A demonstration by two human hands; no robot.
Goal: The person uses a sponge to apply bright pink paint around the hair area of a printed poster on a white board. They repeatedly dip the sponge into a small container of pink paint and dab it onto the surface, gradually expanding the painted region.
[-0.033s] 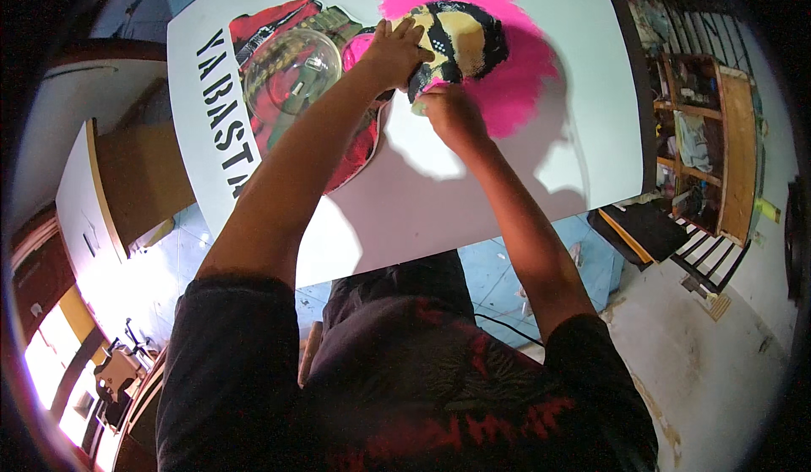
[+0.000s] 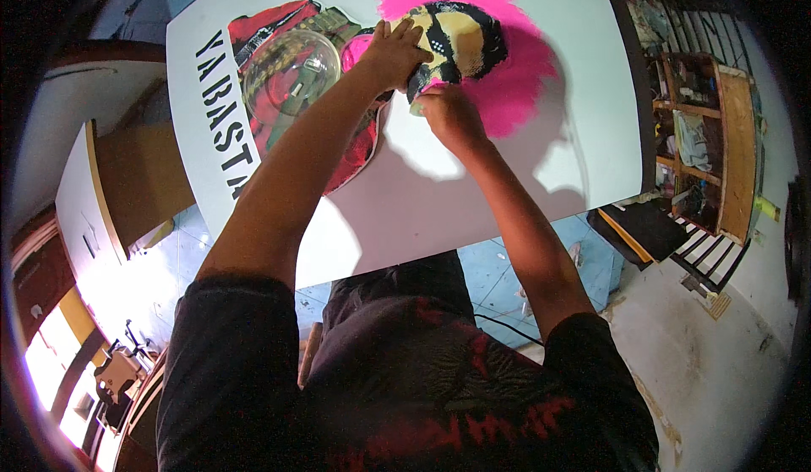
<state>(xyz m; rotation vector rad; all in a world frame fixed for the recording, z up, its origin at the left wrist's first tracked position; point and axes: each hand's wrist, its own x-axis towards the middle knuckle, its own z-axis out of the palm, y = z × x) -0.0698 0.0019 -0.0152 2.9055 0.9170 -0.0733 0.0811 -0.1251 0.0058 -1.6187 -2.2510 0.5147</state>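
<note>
A large white board (image 2: 473, 197) lies before me, bearing a painted figure with a bright pink round patch (image 2: 515, 100) around its head. My left hand (image 2: 395, 56) rests flat with fingers spread on the painted head (image 2: 460, 37), at its left side. Close by, my right hand (image 2: 452, 117) is closed at the head's lower edge, and a small pale greenish bit shows at its fingertips; what it holds is mostly hidden. Left of my left hand, a clear round dish or lid (image 2: 291, 75) sits over the figure's red and green body (image 2: 355, 155).
Black stencilled lettering (image 2: 221, 117) runs down the board's left side. At the right stands a wooden shelf (image 2: 735, 151) with assorted items, near a dark folder-like object (image 2: 642, 231). A white cabinet door (image 2: 89, 197) is at the left. Blue tiles (image 2: 494, 282) show below the board.
</note>
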